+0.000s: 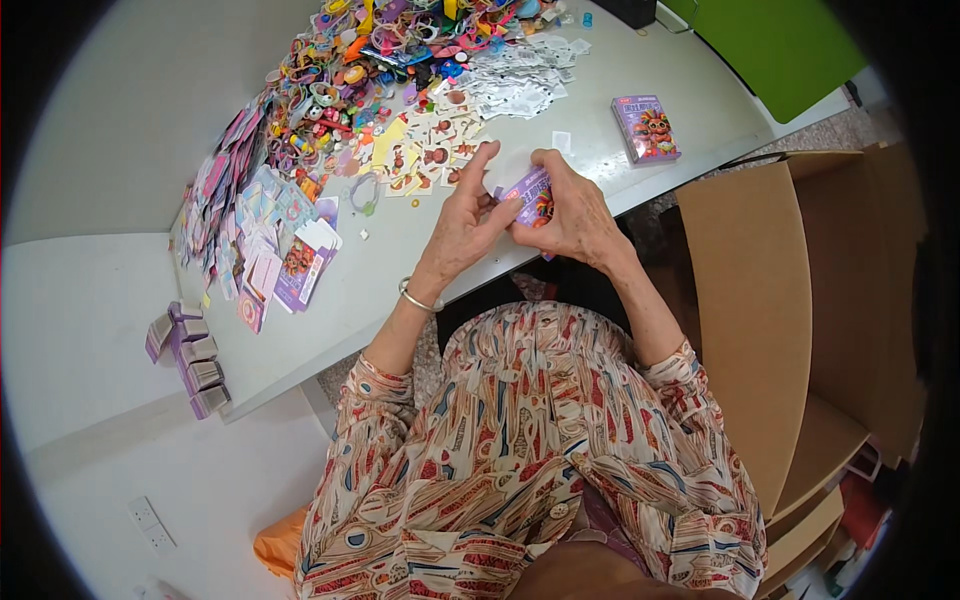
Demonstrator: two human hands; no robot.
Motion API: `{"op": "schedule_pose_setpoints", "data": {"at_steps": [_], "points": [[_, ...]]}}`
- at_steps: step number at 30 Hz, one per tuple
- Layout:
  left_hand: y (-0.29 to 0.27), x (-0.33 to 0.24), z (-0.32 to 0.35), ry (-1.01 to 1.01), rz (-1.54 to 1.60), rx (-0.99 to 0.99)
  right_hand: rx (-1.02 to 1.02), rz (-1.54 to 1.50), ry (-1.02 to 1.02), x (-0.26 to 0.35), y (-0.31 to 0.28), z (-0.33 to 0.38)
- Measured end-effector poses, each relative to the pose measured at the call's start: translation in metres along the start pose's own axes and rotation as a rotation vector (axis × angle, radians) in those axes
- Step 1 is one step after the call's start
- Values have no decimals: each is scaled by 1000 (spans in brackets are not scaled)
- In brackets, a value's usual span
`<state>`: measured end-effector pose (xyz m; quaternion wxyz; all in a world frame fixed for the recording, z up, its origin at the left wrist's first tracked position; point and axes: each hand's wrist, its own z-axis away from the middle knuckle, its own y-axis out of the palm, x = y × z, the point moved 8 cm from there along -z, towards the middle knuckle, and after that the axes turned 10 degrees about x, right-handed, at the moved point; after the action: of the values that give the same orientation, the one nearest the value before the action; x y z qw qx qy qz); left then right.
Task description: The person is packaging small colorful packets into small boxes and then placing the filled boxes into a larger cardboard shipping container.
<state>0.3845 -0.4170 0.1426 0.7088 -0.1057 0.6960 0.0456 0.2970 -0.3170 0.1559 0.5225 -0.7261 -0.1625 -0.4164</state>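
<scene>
Above the near edge of the table, a small purple box (530, 190) with a colourful cartoon picture is held between my two hands. My right hand (578, 215) curls round the box's right side, thumb low and index finger over its top end. On the other side, my left hand (462, 228) presses its thumb to the box's left edge, with the index finger raised; its other fingers are partly hidden. A second purple box (647, 130) of the same look lies to the right on the table. Small picture stickers (435, 150) are spread just beyond my left hand.
A large heap of small colourful trinkets (350, 80) covers the far left of the table (370, 285). Beside it are white paper slips (520, 75), stacked purple cards (225, 180) and flattened card pieces (300, 260). An open cardboard carton (750, 320) stands at the right.
</scene>
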Motion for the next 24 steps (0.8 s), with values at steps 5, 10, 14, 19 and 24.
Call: {"op": "schedule_pose_setpoints", "data": {"at_steps": [5,10,14,19,24], "points": [[7,-13,5,161,-504,-21,-43,10,44,-4,1,1],[24,-32,13,390,-796,-79,-138,156,-63,-6,5,6],[-1,8,4,-126,-81,-96,-105,173,-66,2,8,8],[-3,1,0,-81,-16,-165,-124,221,-99,9,7,10],[-4,-3,2,-52,-193,-216,-89,188,-67,7,13,9]]}}
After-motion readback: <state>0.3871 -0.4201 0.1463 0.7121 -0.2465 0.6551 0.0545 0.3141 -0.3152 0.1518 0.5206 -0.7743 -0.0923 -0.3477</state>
